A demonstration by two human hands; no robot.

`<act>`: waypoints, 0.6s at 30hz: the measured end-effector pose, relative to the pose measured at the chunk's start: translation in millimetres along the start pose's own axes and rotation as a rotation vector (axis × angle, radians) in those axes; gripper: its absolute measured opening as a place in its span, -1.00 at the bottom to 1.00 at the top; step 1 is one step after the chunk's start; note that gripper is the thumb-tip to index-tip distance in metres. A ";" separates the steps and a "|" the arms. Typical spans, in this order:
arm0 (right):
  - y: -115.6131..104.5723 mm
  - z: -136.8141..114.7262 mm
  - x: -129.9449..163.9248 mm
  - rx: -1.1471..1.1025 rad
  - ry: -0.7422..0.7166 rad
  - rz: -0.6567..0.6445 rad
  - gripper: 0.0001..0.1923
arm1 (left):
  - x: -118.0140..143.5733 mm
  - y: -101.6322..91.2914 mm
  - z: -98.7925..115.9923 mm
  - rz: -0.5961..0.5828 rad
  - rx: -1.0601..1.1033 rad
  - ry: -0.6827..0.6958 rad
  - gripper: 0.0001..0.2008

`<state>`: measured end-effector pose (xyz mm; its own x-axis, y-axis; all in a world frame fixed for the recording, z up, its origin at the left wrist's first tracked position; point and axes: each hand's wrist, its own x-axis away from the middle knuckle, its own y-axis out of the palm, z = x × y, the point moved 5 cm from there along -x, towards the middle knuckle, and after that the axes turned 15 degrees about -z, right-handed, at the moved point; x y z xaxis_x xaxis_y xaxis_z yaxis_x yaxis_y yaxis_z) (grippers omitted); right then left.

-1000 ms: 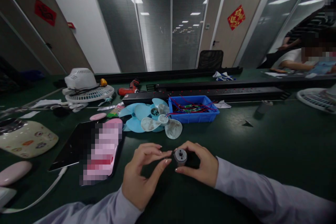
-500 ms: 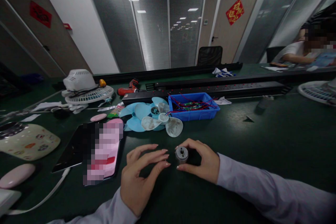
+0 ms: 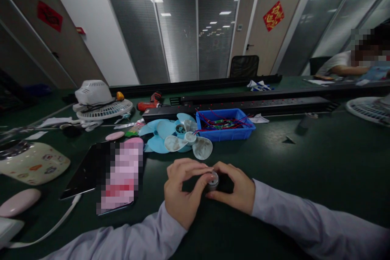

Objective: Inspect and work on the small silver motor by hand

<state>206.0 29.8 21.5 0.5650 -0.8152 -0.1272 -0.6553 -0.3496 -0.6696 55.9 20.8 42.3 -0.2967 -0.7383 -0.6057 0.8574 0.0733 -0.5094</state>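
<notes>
A small silver metal motor housing point(image 3: 214, 185), round with holes in its top, stands upright on the dark green table. My right hand point(image 3: 236, 187) grips it from the right, thumb at the near side and fingers at the far side. Above its top, my left hand point(image 3: 184, 193) is closed in a pinch, with thumb and fingertips touching or just over the end face. Whatever the left fingertips hold is too small or hidden to name. The left hand covers part of the housing's top.
Blue and grey fan blades point(image 3: 170, 136) lie beyond my hands, beside a blue bin point(image 3: 227, 133) of wired circuit boards. Left are a phone point(image 3: 122, 174), a tablet point(image 3: 81, 174) and a white fan point(image 3: 94, 93). A person point(image 3: 344, 65) sits at far right.
My left hand has moved right from beside the motor housing to its top, and its fingers have closed in. My right hand keeps its grip in nearly the same place.
</notes>
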 end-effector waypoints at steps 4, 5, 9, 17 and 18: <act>0.1 0.3 -0.1 0.009 -0.004 0.007 -0.65 | -0.6 2.6 -2.8 -0.037 0.006 -0.031 -0.88; 0.3 0.2 -0.2 0.010 -0.009 0.002 -0.65 | -1.1 3.2 -2.6 -0.052 -0.002 -0.032 -0.89; 0.5 0.1 -0.3 -0.002 -0.015 -0.007 -0.68 | -2.6 4.1 0.9 -0.120 -0.016 -0.027 -0.87; 0.8 -0.5 -1.1 0.007 -0.016 -0.012 -0.72 | -1.2 4.2 4.4 -0.258 0.017 -0.032 -0.74; 0.7 -0.4 -1.2 0.008 -0.014 -0.014 -0.72 | -1.0 4.9 3.9 -0.264 0.031 -0.042 -0.73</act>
<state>204.7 30.3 21.5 0.5809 -0.8038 -0.1284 -0.6435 -0.3569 -0.6772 62.0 19.3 42.9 -0.4948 -0.7562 -0.4282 0.7652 -0.1456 -0.6271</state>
